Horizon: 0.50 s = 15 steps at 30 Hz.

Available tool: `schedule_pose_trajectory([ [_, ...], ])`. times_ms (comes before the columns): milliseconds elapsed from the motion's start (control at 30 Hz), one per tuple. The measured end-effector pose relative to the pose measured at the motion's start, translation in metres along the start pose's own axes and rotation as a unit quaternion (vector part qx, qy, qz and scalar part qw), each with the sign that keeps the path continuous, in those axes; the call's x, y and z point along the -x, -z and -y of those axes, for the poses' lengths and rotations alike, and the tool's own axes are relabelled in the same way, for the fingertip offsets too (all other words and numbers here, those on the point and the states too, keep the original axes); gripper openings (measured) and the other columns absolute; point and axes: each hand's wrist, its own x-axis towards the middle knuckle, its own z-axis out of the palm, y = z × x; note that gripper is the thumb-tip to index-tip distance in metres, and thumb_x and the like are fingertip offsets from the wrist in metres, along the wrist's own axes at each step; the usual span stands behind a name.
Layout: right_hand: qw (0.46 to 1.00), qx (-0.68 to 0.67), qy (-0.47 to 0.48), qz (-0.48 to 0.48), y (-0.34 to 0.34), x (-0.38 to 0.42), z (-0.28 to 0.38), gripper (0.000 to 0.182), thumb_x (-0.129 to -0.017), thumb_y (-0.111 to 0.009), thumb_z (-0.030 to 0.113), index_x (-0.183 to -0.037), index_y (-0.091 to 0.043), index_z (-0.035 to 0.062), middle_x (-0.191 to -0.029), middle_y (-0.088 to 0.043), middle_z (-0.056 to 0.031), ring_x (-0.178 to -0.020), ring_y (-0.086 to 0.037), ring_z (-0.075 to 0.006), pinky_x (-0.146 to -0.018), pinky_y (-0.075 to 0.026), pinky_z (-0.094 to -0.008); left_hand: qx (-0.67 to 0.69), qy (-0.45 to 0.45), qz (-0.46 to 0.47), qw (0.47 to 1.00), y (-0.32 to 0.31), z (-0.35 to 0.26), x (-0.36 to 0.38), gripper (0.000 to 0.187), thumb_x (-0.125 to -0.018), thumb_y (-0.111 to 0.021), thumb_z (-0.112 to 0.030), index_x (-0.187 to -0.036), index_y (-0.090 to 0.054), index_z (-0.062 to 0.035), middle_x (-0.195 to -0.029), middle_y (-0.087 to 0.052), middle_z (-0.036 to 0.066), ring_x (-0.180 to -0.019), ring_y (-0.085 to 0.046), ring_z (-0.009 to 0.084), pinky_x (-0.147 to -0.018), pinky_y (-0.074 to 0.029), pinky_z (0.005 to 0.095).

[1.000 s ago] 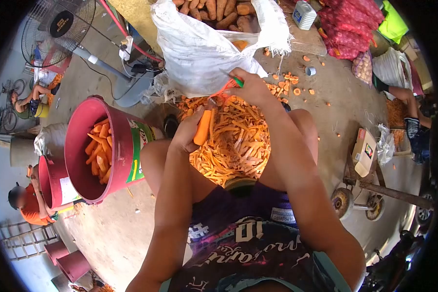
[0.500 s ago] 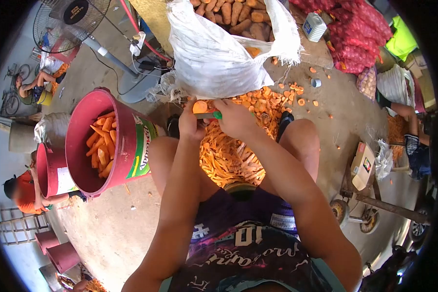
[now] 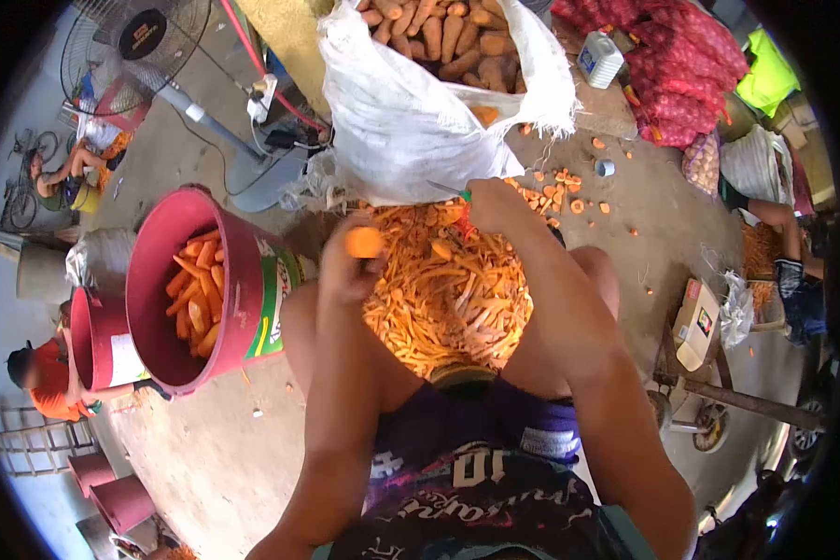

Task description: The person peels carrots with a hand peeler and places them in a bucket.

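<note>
My left hand [image 3: 343, 271] is closed around a carrot [image 3: 365, 243], whose round, flat cut end points up at me. Across a gap to the right, my right hand [image 3: 502, 203] grips a knife [image 3: 445, 189] with a green handle, its thin blade pointing left in front of the white sack. Below and between both hands lies a large heap of orange carrot peelings [image 3: 448, 308], spread between my legs. A pink bucket [image 3: 145, 271] to my left holds several peeled carrots [image 3: 196, 289].
A white sack [image 3: 392, 131] of unpeeled carrots [image 3: 448, 37] stands ahead. Cut carrot ends [image 3: 555, 191] litter the floor beside it. A standing fan [image 3: 145, 37] is front left, red net sacks [image 3: 686, 65] front right, and a wheeled cart [image 3: 719, 392] right. Other people sit at both sides.
My hands have parted: the knife was at the carrot's end and is now away from it. My right hand moved right and forward; my left hand came slightly nearer to me with the carrot.
</note>
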Motion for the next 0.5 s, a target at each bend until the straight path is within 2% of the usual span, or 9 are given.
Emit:
schedule_pose_trajectory([
  [33,1.0,0.001,-0.002,-0.008,0.017,-0.002,0.0,0.027,-0.09,-0.062,0.008,-0.114,-0.071,-0.001,-0.108,-0.073,-0.0284,-0.103,-0.071,-0.0459,-0.089,-0.057,-0.054,0.257,0.134,0.117,0.95,0.04,-0.029,-0.017,0.024,-0.105,-0.06,-0.025,-0.109,-0.068,-0.0028,-0.086,-0.057,0.002,-0.06,-0.054,0.0108,-0.044,-0.041,0.0199],
  [100,1.0,0.009,0.02,-0.022,0.054,0.006,0.004,0.028,-0.092,-0.06,0.009,-0.117,-0.071,0.002,-0.105,-0.074,-0.0269,-0.101,-0.071,-0.0458,-0.089,-0.056,-0.0543,0.409,-0.11,0.349,0.836,0.011,-0.073,0.007,0.032,-0.11,-0.052,-0.028,-0.124,-0.071,-0.0073,-0.111,-0.066,0.01,-0.067,-0.059,0.0108,-0.048,-0.047,0.0199],
  [133,1.0,-0.009,-0.024,0.016,0.076,0.011,0.01,0.027,-0.092,-0.061,0.008,-0.115,-0.072,0.0016,-0.118,-0.072,-0.0262,-0.114,-0.07,-0.0401,-0.097,-0.056,-0.0507,0.424,-0.15,0.377,0.81,0.022,-0.087,0.004,0.039,-0.112,-0.046,-0.03,-0.136,-0.069,-0.0116,-0.127,-0.067,0.01,-0.074,-0.062,0.0116,-0.052,-0.05,0.0211],
  [167,1.0,-0.008,-0.026,0.014,0.075,0.011,0.003,0.027,-0.092,-0.061,0.008,-0.115,-0.072,0.0016,-0.118,-0.072,-0.0262,-0.114,-0.07,-0.0401,-0.097,-0.056,-0.0507,0.394,-0.192,0.394,0.807,0.031,-0.09,-0.002,0.045,-0.114,-0.04,-0.035,-0.15,-0.06,-0.0179,-0.135,-0.066,0.008,-0.083,-0.066,0.0157,-0.066,-0.056,0.0291],
  [233,0.999,-0.04,-0.021,0.003,0.067,0.007,-0.016,0.027,-0.092,-0.061,0.007,-0.116,-0.072,0.0042,-0.119,-0.073,-0.0242,-0.113,-0.071,-0.0392,-0.096,-0.057,-0.0498,0.295,-0.232,0.239,0.895,0.024,-0.082,-0.006,0.049,-0.113,-0.045,-0.042,-0.154,-0.055,-0.0163,-0.13,-0.069,0.009,-0.092,-0.067,0.0204,-0.079,-0.057,0.0363],
  [267,0.999,-0.028,-0.001,0.018,0.061,0.009,-0.026,0.03,-0.092,-0.062,0.007,-0.12,-0.072,0.0055,-0.119,-0.073,-0.0231,-0.113,-0.071,-0.0384,-0.096,-0.057,-0.049,0.293,-0.236,0.245,0.894,0.015,-0.079,-0.016,0.049,-0.113,-0.045,-0.042,-0.154,-0.055,-0.0163,-0.13,-0.069,0.009,-0.092,-0.067,0.0204,-0.079,-0.057,0.0363],
  [333,0.994,0.025,0.026,0.099,0.043,0.014,-0.041,0.036,-0.09,-0.064,0.007,-0.125,-0.071,0.0074,-0.118,-0.074,-0.0212,-0.113,-0.072,-0.0373,-0.095,-0.057,-0.0487,0.097,-0.122,0.288,0.945,-0.011,-0.065,-0.037,0.056,-0.112,-0.045,-0.048,-0.158,-0.048,-0.0146,-0.136,-0.067,0.007,-0.11,-0.066,0.0241,-0.093,-0.053,0.0447],
  [400,0.983,0.064,0.033,0.171,0.027,0.013,-0.049,0.039,-0.089,-0.066,0.006,-0.128,-0.071,0.008,-0.117,-0.075,-0.0206,-0.112,-0.072,-0.0368,-0.094,-0.058,-0.049,-0.065,-0.098,0.226,0.967,-0.054,-0.061,-0.068,0.056,-0.111,-0.049,-0.046,-0.155,-0.049,-0.0107,-0.137,-0.067,0.008,-0.114,-0.066,0.0265,-0.095,-0.053,0.0452],
  [500,0.959,0.081,0.045,0.269,0.018,0.0,-0.037,0.041,-0.085,-0.069,0.004,-0.125,-0.074,0.0084,-0.115,-0.076,-0.0184,-0.108,-0.074,-0.0369,-0.089,-0.06,-0.0495,-0.282,-0.075,0.202,0.935,-0.164,-0.066,-0.112,0.049,-0.109,-0.058,-0.032,-0.15,-0.055,-0.0049,-0.133,-0.067,0.01,-0.114,-0.066,0.0251,-0.096,-0.053,0.042],
])
